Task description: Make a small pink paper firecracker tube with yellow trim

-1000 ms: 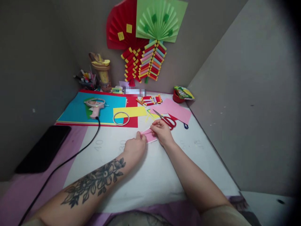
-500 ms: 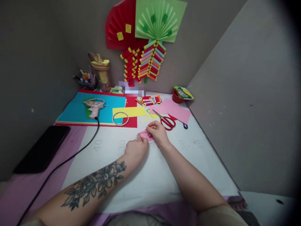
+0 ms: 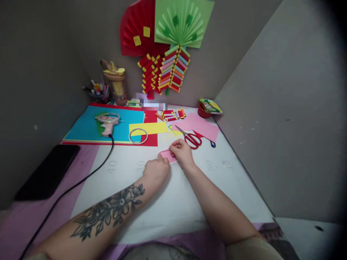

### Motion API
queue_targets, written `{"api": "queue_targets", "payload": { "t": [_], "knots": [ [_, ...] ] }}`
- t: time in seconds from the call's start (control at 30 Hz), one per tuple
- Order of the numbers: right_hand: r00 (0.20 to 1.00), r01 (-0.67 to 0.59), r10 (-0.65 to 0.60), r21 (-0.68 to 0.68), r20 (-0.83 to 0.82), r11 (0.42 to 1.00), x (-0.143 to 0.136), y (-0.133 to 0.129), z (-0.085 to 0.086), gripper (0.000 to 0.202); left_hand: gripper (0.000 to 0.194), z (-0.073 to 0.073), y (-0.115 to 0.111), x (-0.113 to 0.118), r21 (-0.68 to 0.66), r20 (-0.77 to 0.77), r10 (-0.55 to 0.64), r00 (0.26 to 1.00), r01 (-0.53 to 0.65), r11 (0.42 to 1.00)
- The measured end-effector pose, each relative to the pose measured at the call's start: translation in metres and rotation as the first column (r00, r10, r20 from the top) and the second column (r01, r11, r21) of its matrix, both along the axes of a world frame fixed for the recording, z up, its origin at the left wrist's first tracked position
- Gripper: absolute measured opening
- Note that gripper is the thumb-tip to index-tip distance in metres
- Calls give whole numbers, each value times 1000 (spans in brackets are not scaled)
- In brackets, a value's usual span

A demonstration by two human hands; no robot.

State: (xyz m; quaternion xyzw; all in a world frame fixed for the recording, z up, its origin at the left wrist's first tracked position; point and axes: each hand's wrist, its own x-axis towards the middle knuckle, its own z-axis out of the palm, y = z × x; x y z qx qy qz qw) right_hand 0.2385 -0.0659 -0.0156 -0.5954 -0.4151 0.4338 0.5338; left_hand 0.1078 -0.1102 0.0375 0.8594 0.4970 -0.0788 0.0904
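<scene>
A small piece of pink paper (image 3: 167, 155) lies on the white table top between my hands. My left hand (image 3: 157, 169) is closed at its left end, with the fingers pressed on the paper. My right hand (image 3: 182, 152) pinches the paper's upper right part between thumb and fingertips. The far edge of the paper seems slightly raised or folded; the fingers hide part of it. Just beyond my right hand lie red-handled scissors (image 3: 193, 140), their blades pointing away to the left.
Pink sheets (image 3: 204, 126), a yellow strip (image 3: 151, 128) and a tape roll (image 3: 138, 136) lie farther back. A pink glue gun (image 3: 108, 127) rests on blue paper (image 3: 78, 122), its black cord crossing the left side. A black tablet-like slab (image 3: 48, 171) lies at left. Paper firecrackers (image 3: 175, 72) hang behind.
The view has shifted very slightly. My right fingertips have moved a little to the right along the pink paper's far edge, while my left hand stays on its left end.
</scene>
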Motion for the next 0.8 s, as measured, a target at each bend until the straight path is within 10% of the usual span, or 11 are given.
{"api": "queue_targets", "payload": {
  "t": [0.8],
  "knots": [
    [998,2,0,-26,66,1000,1,1,-2,13,30,-4,0,-1,30,-19,0,1000,1,1000]
  ]
}}
